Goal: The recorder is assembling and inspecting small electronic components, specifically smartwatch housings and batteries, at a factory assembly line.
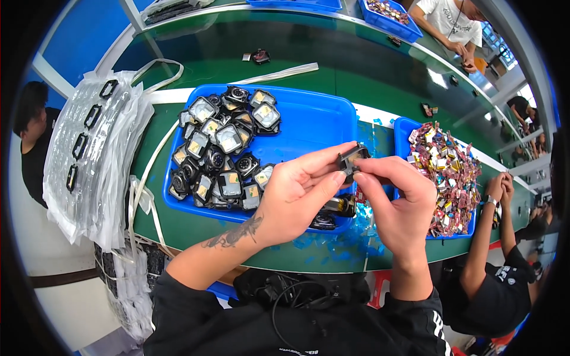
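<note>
My left hand (291, 193) grips a small black square watch case (346, 159), tilted, its open inside showing a tan patch. My right hand (407, 193) pinches at the near right edge of the same case with thumb and forefinger; any small part between those fingertips is hidden. Both hands are over the right side of a blue tray (309, 133). A pile of similar black watch cases (228, 137), several with grey and gold insides, fills that tray's left part. More dark cases (323, 221) lie under my hands, partly covered.
To the right, a second blue tray (405, 126) holds a heap of small reddish, white and yellow parts (442, 178). Blue film scraps (314, 242) litter the green table (202, 62). Clear plastic-wrapped trays (98, 154) are stacked at left. A co-worker's hands (502, 188) are at right.
</note>
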